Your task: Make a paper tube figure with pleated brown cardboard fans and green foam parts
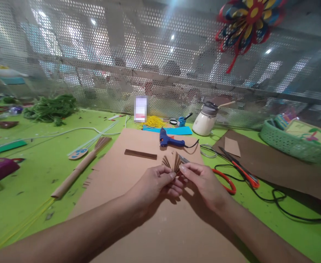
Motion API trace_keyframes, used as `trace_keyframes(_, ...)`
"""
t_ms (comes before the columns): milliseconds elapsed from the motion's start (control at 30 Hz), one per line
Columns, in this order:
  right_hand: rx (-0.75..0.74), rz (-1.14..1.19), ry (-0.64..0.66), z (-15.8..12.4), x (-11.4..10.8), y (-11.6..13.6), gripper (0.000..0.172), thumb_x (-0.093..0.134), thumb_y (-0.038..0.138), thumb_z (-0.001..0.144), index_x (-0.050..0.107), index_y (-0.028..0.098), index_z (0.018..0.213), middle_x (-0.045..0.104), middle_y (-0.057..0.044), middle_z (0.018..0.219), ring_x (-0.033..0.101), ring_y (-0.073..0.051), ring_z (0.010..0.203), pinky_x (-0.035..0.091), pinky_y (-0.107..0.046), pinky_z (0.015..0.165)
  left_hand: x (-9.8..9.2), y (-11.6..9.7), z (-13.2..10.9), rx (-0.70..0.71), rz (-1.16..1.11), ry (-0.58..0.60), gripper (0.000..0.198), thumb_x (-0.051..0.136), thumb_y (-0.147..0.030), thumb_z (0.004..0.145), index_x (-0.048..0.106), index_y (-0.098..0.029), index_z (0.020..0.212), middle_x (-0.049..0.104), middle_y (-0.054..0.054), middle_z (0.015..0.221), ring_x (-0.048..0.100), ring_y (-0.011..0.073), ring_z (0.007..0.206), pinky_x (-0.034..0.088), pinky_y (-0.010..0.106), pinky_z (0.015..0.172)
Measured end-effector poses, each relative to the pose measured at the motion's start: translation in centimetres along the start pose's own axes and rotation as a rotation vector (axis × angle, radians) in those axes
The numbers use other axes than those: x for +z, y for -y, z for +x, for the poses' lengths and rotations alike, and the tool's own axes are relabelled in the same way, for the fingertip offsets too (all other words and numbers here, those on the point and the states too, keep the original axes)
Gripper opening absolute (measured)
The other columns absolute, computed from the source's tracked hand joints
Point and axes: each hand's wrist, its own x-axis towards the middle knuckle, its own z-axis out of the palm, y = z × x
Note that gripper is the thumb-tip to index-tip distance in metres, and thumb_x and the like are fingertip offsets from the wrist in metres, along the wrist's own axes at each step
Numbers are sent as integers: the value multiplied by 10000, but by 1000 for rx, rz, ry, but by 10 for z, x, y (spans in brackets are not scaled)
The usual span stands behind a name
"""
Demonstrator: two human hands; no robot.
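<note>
- I have both hands together on the near side of the glue gun [167, 139], pinching one small pleated fan [176, 163] between them. The left hand [160, 180] grips the gathered base with thumb and finger; the right hand [200, 177] nips the right edge of the folds.
- Done, as I read it: the creases are in, and the fan is partly opened, its ribs splaying upward from the pinch. A gap divides the left ribs from the right ones, so I'd judge the shaping to be midway.
- Left, as I judge it: a second folded strip [140, 154], to the left of the glue gun and slightly nearer me, lies flat with its pleats closed. I cannot tell whether any glue holds the fan, since my fingers hide its base.
- Materials: fan and strip look like the same stiff, matte brown paper, with narrow, straight ridges. Under the glue gun spreads a smooth tan paper sheet [160, 226].
- Well left of the glue gun, a slim rolled paper tube [79, 171] flares into a split end, with yellow strands trailing from the other.
- Right of the glue gun and nearer me, red-handled scissors [242, 169] lie partly over a dark brown sheet [281, 173]; beyond it to the right stands a rounded white jar [204, 123] with a grey top.
</note>
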Motion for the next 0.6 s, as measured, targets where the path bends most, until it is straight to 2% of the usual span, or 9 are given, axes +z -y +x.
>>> trace_keyframes(133,-10,-14,-43,2,-2,-2,285,690,432,775,663,149,743,593,3,639,512,-131,600,413,-275,593,1,3,0,0,28,36,125,586,-231,854,568,-113,817,666,99,757,643,155,606,526,284,584)
trace_keyframes(233,-2,-27,-70,4,-4,-2,302,691,445,759,653,149,714,607,-10,648,514,-130,588,411,-269,572,-1,3,1,8,67,41,170,572,-289,861,567,-124,821,651,79,718,629,147,568,502,262,539)
trace_keyframes(300,9,-105,-112,6,-5,-2,316,669,462,760,644,150,713,614,-17,655,515,-129,572,401,-261,540,-6,-3,4,55,119,-27,184,560,-329,861,556,-148,830,635,50,700,604,135,529,457,234,468)
trace_keyframes(367,19,-211,-155,9,-7,-3,331,638,475,770,632,154,689,593,-8,608,491,-121,521,374,-253,492,-14,-14,9,144,237,-146,175,549,-345,854,552,-172,835,625,26,705,571,119,498,406,211,415)
trace_keyframes(400,22,-263,-177,10,-8,-4,338,627,474,774,625,156,662,567,3,565,468,-116,490,352,-250,469,-19,-20,12,157,365,-189,169,549,-339,846,566,-171,833,619,22,678,559,120,481,405,218,415)
trace_keyframes(467,23,-351,-221,12,-12,-6,339,625,458,770,617,161,607,516,21,485,425,-110,440,304,-249,439,-30,-32,17,276,688,-301,188,528,-308,836,597,-153,756,629,41,654,554,116,497,413,220,452)
trace_keyframes(600,34,-546,-258,14,-18,-9,313,611,410,770,643,172,569,524,9,419,445,-131,397,277,-262,417,-45,-38,25,342,843,-396,151,531,-257,785,615,-158,708,610,39,606,536,133,520,375,229,474)
